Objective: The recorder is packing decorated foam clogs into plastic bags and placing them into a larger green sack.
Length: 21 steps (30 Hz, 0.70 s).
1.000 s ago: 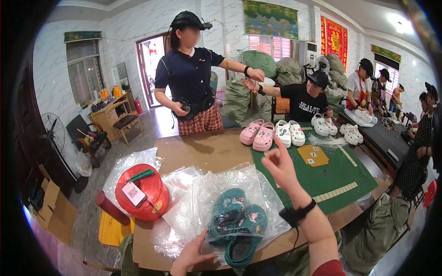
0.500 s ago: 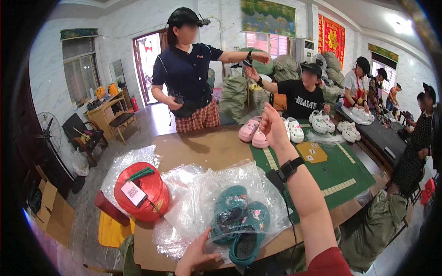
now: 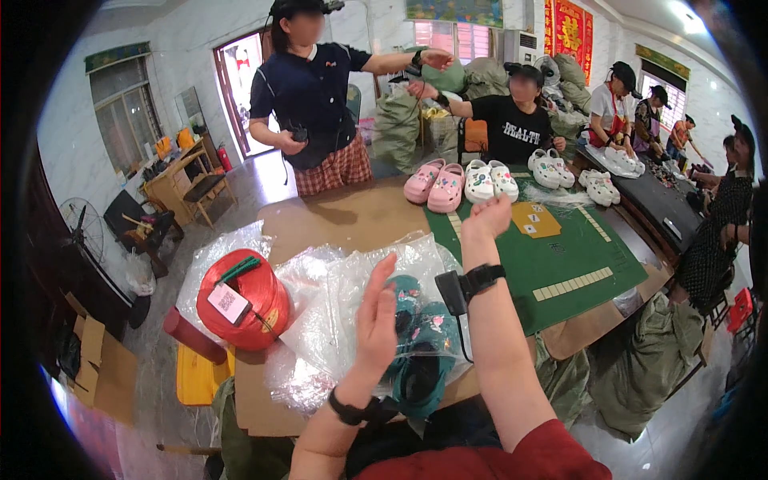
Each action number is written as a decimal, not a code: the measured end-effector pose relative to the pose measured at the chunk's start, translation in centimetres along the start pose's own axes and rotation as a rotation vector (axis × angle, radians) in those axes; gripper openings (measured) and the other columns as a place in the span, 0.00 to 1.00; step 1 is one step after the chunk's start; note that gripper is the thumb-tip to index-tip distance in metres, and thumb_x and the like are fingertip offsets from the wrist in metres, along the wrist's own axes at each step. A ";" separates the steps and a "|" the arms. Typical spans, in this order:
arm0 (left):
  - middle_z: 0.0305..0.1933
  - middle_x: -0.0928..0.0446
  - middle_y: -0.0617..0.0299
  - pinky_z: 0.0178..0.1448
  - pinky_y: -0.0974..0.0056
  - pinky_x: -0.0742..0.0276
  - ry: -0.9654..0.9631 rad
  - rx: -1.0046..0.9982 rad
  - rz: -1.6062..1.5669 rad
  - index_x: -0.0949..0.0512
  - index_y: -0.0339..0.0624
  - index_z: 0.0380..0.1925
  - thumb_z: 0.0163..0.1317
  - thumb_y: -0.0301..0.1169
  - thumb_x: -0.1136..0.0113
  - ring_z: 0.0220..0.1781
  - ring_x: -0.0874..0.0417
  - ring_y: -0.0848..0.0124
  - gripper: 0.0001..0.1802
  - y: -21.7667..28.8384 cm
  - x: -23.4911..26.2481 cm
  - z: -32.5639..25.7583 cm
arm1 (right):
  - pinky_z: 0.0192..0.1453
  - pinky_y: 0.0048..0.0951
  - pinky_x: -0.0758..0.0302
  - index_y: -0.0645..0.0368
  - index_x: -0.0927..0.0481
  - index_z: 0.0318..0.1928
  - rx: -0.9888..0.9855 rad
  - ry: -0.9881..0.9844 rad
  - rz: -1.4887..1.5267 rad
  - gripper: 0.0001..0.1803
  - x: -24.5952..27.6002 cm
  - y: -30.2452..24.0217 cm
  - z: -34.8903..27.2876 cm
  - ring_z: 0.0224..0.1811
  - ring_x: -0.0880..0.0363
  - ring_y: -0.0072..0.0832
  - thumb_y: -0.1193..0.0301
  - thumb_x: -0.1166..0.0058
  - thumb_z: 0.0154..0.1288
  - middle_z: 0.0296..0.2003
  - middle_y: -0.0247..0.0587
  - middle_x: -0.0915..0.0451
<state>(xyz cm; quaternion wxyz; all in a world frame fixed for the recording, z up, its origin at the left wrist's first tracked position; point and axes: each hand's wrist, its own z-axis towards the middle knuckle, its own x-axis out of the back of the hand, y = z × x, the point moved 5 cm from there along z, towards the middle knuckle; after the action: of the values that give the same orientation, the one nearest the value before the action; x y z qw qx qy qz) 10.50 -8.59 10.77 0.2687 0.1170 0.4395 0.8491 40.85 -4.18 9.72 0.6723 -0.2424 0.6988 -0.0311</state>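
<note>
My left hand (image 3: 376, 316) is raised above the table with its fingers straight and apart, holding nothing. It hovers over a pair of teal clogs (image 3: 416, 344) that lie inside a clear plastic bag (image 3: 336, 296). My right hand (image 3: 488, 218) is lifted higher and farther out, palm turned down, fingers loosely curled, empty. A black band with a small black device (image 3: 464, 286) sits on my right wrist. Beyond my right hand stand a pink pair of clogs (image 3: 434, 182) and a white pair (image 3: 490, 179).
A big red spool of twine (image 3: 240, 298) lies at the left on crumpled plastic. A green mat (image 3: 560, 256) covers the right of the brown table (image 3: 344, 216). Two people stand or sit across the table; others work at a dark bench on the right. Stuffed sacks hang off the table edge.
My left hand has risen from the table's near edge to above the bagged clogs. My right arm lifted and stretched forward, then settled with the hand turned down.
</note>
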 end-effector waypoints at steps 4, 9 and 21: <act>0.71 0.36 0.50 0.76 0.57 0.51 -0.065 0.088 -0.146 0.51 0.35 0.73 0.78 0.46 0.67 0.75 0.41 0.61 0.33 -2.1 -5.2 1.2 | 0.24 0.21 0.42 0.54 0.30 0.33 0.318 0.188 0.015 0.06 2.0 -3.4 0.1 0.23 0.38 0.16 0.68 0.51 0.68 0.25 0.26 0.34; 0.66 0.29 0.49 0.78 0.56 0.57 -0.206 0.104 -0.074 0.59 0.35 0.74 0.78 0.45 0.71 0.76 0.43 0.60 0.33 -3.9 -8.9 0.8 | 0.40 0.21 0.33 0.60 0.27 0.43 0.768 -0.040 -0.249 0.06 1.7 -8.2 -0.9 0.36 0.32 0.18 0.71 0.50 0.70 0.36 0.30 0.28; 0.60 0.24 0.49 0.71 0.56 0.47 -0.256 -0.171 0.332 0.55 0.33 0.73 0.75 0.39 0.60 0.64 0.29 0.58 0.34 -2.1 -9.6 -0.1 | 0.46 0.22 0.31 0.62 0.27 0.44 0.870 -0.202 -0.364 0.06 1.5 -9.9 -2.1 0.39 0.30 0.19 0.72 0.51 0.72 0.38 0.32 0.27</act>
<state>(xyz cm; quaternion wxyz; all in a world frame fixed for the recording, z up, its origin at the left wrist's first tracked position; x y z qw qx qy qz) 19.15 -13.06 9.42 0.1878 0.2714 0.3030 0.8940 41.86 -14.11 12.17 0.7595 -0.0588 0.4982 -0.4141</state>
